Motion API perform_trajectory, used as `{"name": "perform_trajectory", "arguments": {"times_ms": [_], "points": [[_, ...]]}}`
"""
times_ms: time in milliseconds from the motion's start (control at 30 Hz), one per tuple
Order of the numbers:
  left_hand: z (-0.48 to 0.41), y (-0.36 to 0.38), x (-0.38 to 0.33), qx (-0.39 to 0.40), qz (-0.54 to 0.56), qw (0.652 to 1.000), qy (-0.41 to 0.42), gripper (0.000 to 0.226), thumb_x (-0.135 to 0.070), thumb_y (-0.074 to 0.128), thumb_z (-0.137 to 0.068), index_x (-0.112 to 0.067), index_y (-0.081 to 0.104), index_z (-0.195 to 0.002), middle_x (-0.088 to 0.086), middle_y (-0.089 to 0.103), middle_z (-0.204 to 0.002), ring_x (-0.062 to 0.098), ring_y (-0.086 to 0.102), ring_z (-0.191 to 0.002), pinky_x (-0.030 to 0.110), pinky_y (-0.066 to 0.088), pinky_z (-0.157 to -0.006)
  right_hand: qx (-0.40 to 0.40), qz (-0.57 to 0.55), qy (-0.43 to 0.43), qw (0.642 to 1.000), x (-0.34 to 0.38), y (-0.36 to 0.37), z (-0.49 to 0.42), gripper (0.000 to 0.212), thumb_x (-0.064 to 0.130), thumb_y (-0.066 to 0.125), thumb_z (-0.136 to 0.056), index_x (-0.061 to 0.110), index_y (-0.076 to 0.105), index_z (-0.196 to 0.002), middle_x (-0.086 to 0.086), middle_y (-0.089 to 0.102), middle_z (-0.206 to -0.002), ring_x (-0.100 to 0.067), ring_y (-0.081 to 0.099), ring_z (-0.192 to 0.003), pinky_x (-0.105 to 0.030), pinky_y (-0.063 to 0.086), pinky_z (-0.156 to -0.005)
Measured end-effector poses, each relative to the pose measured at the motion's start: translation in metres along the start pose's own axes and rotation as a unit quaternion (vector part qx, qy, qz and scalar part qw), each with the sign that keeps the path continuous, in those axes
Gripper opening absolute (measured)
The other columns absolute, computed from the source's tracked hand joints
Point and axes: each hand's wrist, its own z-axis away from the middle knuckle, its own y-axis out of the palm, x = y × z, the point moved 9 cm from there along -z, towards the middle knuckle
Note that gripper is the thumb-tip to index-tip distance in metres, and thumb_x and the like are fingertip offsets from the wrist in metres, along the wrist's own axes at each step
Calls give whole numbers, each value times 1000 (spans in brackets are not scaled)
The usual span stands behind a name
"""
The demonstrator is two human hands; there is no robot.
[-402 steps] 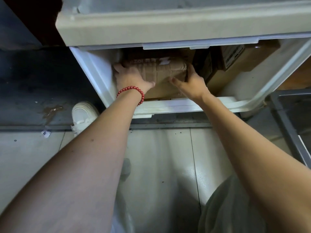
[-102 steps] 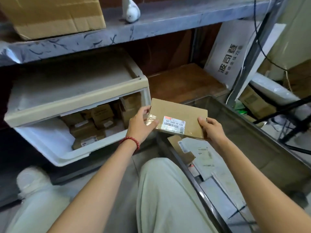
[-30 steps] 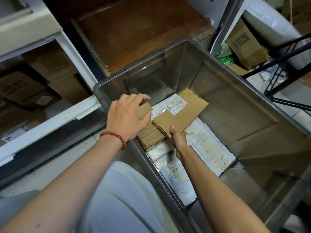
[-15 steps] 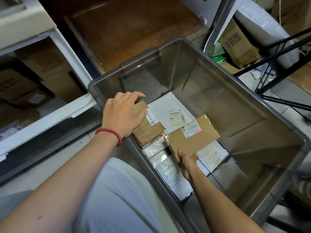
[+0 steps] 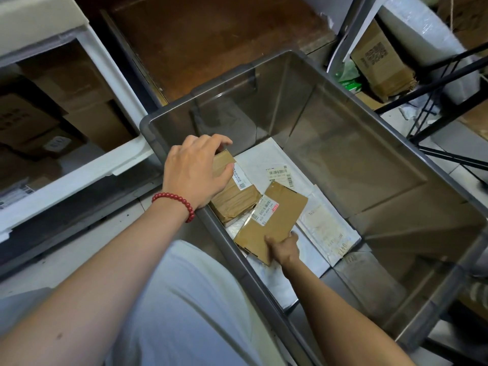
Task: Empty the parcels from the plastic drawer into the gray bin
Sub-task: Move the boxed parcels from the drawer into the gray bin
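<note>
Gray bin (image 5: 343, 154), two brown parcels (image 5: 280, 215)

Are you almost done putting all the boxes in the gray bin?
Not yet. Done: white mailers already lie in the bin. In hand: the left hand grips a taped box and the right hand holds a flat box, both low inside the bin. Left: more boxes sit in the drawer.
</note>
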Motion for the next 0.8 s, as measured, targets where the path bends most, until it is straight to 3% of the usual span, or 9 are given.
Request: {"name": "perform_trajectory", "arguments": {"times_ms": [133,200,333,500,600,700,800], "points": [[0,-1,0,-10,3,1000,1,41,-45,57,-89,-30,50,-126,-5,60,-118,20,51,-112,41,41,-92,-66,31,12,997,7,-30,-5,38,20,41,-98,18,28,-134,-19,53,-125,-31,50,-97,-42,43,-88],[0,-1,0,-11,3,1000,2,41,-46,57,-89,-31,50,-126,-5,60,-119,20,51,-112,40,41,-91,-44,79,54,994,4,-40,-7,34,22,35,-99,15,29,-132,-20,48,-128,-30,47,-97,-43,42,-89],[0,0,1,-7,4,1000,4,42,-45,57,-89,-30,49,-127,-5,59,-121,20,51,-114,40,41,-93,2,266,81,961,2,-54,-14,52,15,46,-97,10,23,-143,-21,43,-136,-35,46,-123,-43,40,-95],[0,0,0,-12,1,1000,5,41,-45,57,-89,-30,49,-126,-5,60,-119,21,51,-114,41,40,-92,-18,342,51,938,1,-66,-19,43,9,40,-96,12,31,-138,-19,49,-129,-34,51,-118,-40,42,-85],[0,-1,-2,-15,-2,1000,7,40,-45,56,-89,-30,50,-126,-5,60,-117,21,51,-113,41,40,-91,80,428,10,900,-1,-52,-19,42,5,43,-95,14,40,-136,-17,49,-135,-32,49,-122,-33,39,-83],[0,-1,-1,-12,0,1000,7,41,-45,56,-89,-29,49,-126,-5,60,-118,21,50,-114,41,40,-93,128,494,-40,859,-14,-32,-11,46,14,53,-93,17,44,-138,-11,53,-135,-27,50,-123,-32,43,-95],[-1,-1,-1,-12,-11,1000,5,42,-48,54,-90,-30,49,-127,-4,59,-120,21,49,-115,42,38,-95,128,498,-48,856,-21,-26,-5,61,41,70,-84,14,47,-133,-8,57,-130,-25,53,-119,-36,45,-98]]}}
